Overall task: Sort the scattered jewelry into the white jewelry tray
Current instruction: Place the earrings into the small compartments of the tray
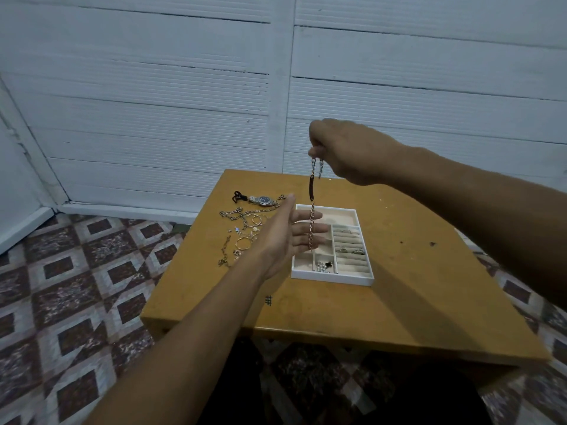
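Note:
My right hand point(340, 148) is raised above the table and pinches the top end of a chain bracelet point(312, 207) with a dark plate, which hangs straight down. Under the chain's lower end my left hand point(288, 234) is held flat, palm up, fingers straight, over the left side of the white jewelry tray point(331, 279). The tray holds rings in its ribbed rolls on the right and small pieces in a front compartment. Left of the tray lie the scattered pieces: a wristwatch point(263, 200), a silver chain point(236, 213), gold hoops point(245, 243) and small charms.
The tray and jewelry sit on a small yellow-brown table point(383, 302) with its front edge close to me. A white panelled wall stands behind it, and patterned floor tiles point(70, 302) lie to the left and right. A black item point(238, 196) lies beside the watch.

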The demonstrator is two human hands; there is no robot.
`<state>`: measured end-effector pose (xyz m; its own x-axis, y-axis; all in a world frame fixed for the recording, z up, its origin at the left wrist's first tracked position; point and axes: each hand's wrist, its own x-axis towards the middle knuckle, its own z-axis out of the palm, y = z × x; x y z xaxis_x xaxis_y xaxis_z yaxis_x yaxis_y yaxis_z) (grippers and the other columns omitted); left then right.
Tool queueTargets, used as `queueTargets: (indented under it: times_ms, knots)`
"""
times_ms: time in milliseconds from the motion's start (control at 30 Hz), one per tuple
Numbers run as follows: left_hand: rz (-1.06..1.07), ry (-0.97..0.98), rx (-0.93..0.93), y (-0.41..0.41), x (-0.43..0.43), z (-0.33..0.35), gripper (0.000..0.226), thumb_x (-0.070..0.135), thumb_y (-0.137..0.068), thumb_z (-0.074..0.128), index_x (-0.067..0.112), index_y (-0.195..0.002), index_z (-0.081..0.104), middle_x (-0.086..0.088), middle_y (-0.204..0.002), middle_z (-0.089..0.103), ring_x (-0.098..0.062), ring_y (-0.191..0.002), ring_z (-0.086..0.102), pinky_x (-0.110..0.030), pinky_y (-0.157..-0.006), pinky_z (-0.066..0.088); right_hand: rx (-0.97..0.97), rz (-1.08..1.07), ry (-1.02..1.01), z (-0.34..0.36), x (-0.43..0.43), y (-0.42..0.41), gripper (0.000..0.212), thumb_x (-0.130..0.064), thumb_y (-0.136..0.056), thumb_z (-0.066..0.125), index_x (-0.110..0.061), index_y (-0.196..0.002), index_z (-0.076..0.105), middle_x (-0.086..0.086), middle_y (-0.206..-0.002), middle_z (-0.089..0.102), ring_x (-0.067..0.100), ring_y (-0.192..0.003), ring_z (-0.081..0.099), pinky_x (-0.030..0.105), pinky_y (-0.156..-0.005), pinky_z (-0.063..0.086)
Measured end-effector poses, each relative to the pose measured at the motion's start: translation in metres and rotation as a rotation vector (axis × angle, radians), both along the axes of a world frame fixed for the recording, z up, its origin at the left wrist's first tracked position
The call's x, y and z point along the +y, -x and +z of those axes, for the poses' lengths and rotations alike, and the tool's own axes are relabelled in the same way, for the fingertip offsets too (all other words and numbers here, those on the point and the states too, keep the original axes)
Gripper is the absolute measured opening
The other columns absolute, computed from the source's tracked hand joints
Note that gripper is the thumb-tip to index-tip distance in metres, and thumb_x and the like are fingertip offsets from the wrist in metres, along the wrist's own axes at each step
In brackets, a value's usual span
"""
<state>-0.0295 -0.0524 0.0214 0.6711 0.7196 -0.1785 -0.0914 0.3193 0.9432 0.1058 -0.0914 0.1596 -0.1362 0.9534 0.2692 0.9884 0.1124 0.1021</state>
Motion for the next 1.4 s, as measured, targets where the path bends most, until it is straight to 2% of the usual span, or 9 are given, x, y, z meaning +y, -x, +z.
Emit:
queueTargets:
  times_ms: [200, 367, 433, 667, 833, 1000, 1133, 1333, 1400]
  knots:
    - [-0.079, 0.170, -0.140, -0.007, -0.014, 0.008, 0.069, 0.060, -0.098, 0.028, 0.002, -0.117, 0.061, -0.018, -0.101, 0.071, -0.026, -0.078, 0.069, -0.037, -0.072, 0.058, 0.215, -0.067, 0.021, 0.004, 0.008, -0.009, 0.017, -0.028, -0.102, 0.040, -0.015, -0.092, 0.037, 0.015, -0.087, 0.062, 0.035, -0.077, 0.057, 0.040, -0.066, 0.046]
    - [-0.091, 0.342, -0.221, -0.009, -0.023, 0.009, 0.061, 0.052, -0.099, 0.035, -0.001, -0.117, 0.059, -0.016, -0.092, 0.071, -0.024, -0.073, 0.069, -0.034, -0.066, 0.059, 0.281, -0.079, -0.028, 0.004, 0.010, -0.013, 0.014, -0.023, -0.101, 0.044, -0.012, -0.093, 0.040, 0.004, -0.071, 0.052, 0.025, -0.065, 0.046, 0.029, -0.052, 0.031]
    - [-0.088, 0.403, -0.245, -0.011, -0.026, 0.009, 0.053, 0.045, -0.100, 0.039, -0.001, -0.112, 0.060, -0.016, -0.089, 0.071, -0.024, -0.072, 0.070, -0.033, -0.064, 0.060, 0.286, -0.079, -0.047, 0.002, 0.011, -0.013, 0.012, -0.022, -0.100, 0.046, -0.012, -0.095, 0.044, 0.003, -0.075, 0.053, 0.023, -0.067, 0.046, 0.029, -0.053, 0.031]
    - [-0.060, 0.541, -0.327, -0.017, -0.029, 0.006, 0.046, 0.035, -0.099, 0.045, -0.007, -0.114, 0.058, -0.020, -0.094, 0.070, -0.028, -0.076, 0.072, -0.035, -0.066, 0.061, 0.294, -0.089, -0.120, 0.000, 0.011, -0.013, 0.011, -0.019, -0.099, 0.049, -0.008, -0.099, 0.051, 0.006, -0.086, 0.058, 0.024, -0.077, 0.050, 0.030, -0.064, 0.036]
    - [-0.034, 0.632, -0.370, -0.020, -0.030, 0.002, 0.048, 0.033, -0.099, 0.045, -0.009, -0.120, 0.055, -0.024, -0.098, 0.069, -0.032, -0.078, 0.071, -0.036, -0.066, 0.062, 0.324, -0.088, -0.103, -0.005, 0.008, -0.012, 0.009, -0.018, -0.096, 0.055, -0.009, -0.097, 0.055, 0.003, -0.087, 0.058, 0.021, -0.078, 0.051, 0.027, -0.062, 0.035]
    - [0.025, 0.670, -0.387, -0.023, -0.020, -0.005, 0.051, 0.037, -0.099, 0.044, -0.008, -0.123, 0.052, -0.026, -0.119, 0.064, -0.039, -0.103, 0.066, -0.045, -0.084, 0.056, 0.385, -0.080, 0.022, -0.015, -0.002, -0.003, 0.007, -0.019, -0.091, 0.062, -0.016, -0.088, 0.058, -0.010, -0.075, 0.055, 0.012, -0.074, 0.054, 0.016, -0.060, 0.038]
    - [0.098, 0.657, -0.413, -0.022, -0.008, -0.006, 0.049, 0.038, -0.099, 0.042, -0.007, -0.114, 0.055, -0.025, -0.108, 0.066, -0.037, -0.101, 0.065, -0.046, -0.095, 0.051, 0.400, -0.066, 0.166, -0.020, -0.017, 0.007, 0.006, -0.014, -0.086, 0.066, -0.017, -0.087, 0.062, -0.012, -0.074, 0.058, 0.006, -0.071, 0.056, 0.017, -0.062, 0.042]
    - [0.143, 0.581, -0.407, -0.015, 0.010, -0.004, 0.038, 0.028, -0.100, 0.046, -0.003, -0.119, 0.055, -0.019, -0.098, 0.069, -0.027, -0.082, 0.070, -0.037, -0.072, 0.061, 0.431, -0.082, 0.311, -0.038, -0.034, 0.010, 0.007, -0.016, -0.084, 0.068, -0.019, -0.088, 0.064, -0.012, -0.073, 0.060, 0.001, -0.066, 0.054, 0.016, -0.057, 0.037]
    - [0.139, 0.564, -0.396, -0.015, 0.013, -0.003, 0.030, 0.023, -0.101, 0.044, -0.001, -0.111, 0.058, -0.017, -0.093, 0.071, -0.025, -0.079, 0.072, -0.035, -0.073, 0.060, 0.461, -0.103, 0.316, -0.046, -0.039, 0.010, 0.009, -0.013, -0.082, 0.068, -0.016, -0.091, 0.066, -0.010, -0.073, 0.061, 0.001, -0.063, 0.054, 0.012, -0.053, 0.038]
